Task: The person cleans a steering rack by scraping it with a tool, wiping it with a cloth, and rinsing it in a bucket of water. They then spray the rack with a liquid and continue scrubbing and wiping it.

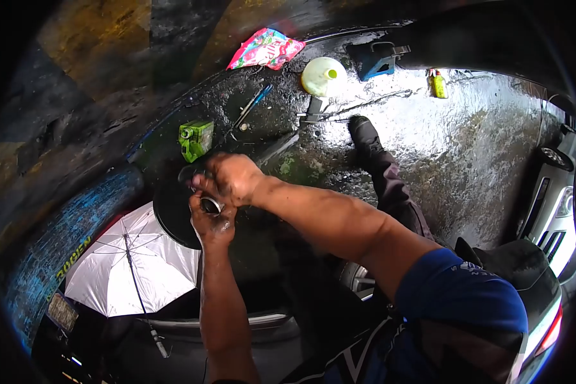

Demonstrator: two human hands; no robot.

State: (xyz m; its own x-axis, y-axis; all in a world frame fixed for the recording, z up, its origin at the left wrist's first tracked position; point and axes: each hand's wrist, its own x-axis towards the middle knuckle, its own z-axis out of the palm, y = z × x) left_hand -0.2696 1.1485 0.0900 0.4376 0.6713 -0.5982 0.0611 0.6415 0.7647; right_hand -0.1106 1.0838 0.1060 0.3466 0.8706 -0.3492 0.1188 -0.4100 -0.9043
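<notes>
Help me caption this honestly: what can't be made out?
In the head view:
Metal-rimmed piece: its body, mostly hidden by the left hand.
Right hand: whether it holds anything, dark and blurred.
Yellow bottle: any lettering, too small.
White car: remainder, cut off by dark lens border.

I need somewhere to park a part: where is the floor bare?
Widest bare patch: the wet floor bordered by the dark shoe, the yellow bottle and the pale car. It is crowded beyond the right hand, among the green container, slim blue tool, pink bag and round pale container.
</notes>
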